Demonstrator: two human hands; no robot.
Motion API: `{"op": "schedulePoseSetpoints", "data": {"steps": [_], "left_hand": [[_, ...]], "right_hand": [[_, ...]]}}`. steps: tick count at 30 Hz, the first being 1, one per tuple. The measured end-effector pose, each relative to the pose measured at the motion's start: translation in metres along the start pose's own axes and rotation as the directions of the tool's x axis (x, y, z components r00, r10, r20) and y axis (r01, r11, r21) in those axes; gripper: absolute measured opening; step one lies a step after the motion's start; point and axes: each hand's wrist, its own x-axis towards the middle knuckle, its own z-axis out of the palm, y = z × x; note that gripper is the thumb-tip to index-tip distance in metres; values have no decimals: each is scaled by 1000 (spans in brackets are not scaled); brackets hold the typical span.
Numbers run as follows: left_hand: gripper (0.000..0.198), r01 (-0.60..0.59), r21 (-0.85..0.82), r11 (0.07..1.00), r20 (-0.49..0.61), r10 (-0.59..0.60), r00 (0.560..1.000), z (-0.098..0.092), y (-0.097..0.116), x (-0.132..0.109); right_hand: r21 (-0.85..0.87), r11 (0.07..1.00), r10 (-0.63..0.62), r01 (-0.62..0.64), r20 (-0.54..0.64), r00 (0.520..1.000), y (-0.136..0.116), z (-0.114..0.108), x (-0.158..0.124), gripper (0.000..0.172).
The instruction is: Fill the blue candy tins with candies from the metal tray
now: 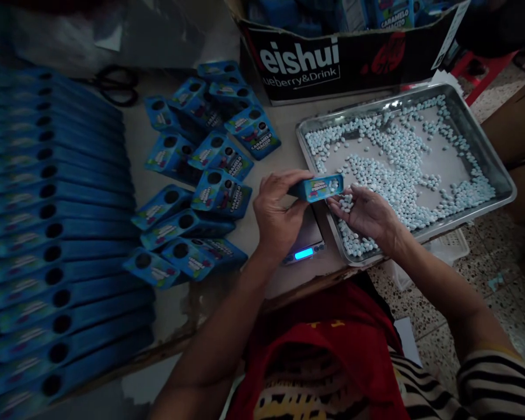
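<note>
My left hand (276,217) grips a small blue candy box (320,188) between thumb and fingers, above the near left edge of the tray. Its top faces up, and pale candies show at the round hole at its right end. Just right of the box, my right hand (373,217) is cupped palm up around several pale blue candies (346,203), its fingertips close to the hole. Under both hands lies the metal tray (505,182), with loose candies (396,154) spread over it. A digital scale (304,254) with a lit blue display sits below my left hand, partly hidden.
Several similar blue boxes (221,192) stand loosely grouped left of my hands. Long rows of them (96,245) fill the far left. A black carton (306,64) holding more boxes is at the back. Black-handled scissors (117,86) lie behind the rows. The table edge (315,286) runs before me.
</note>
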Motion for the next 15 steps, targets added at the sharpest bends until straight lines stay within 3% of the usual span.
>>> {"op": "schedulePoseSetpoints", "data": {"steps": [2,4,8,11,15], "left_hand": [[28,138,-149,979,-45,-146,988,-4,-6,-12],[41,260,-286,922,-102,-299,949,-10,-13,-28],[60,366,-464,807,-154,-480,864,-22,-24,-67],[59,421,-482,769,-86,-519,850,-25,-26,-87],[65,360,-380,852,-53,-409,911,-33,-18,-96]], "right_hand": [[-31,999,12,-12,-11,1000,-4,3,-5,13],[-64,998,3,-5,-24,1000,-9,5,-10,21],[-223,974,-57,48,-33,998,-19,4,-20,32],[-396,915,-112,84,-50,992,-25,-2,-25,22],[-556,830,-84,29,-74,994,-30,-2,-35,14]]}}
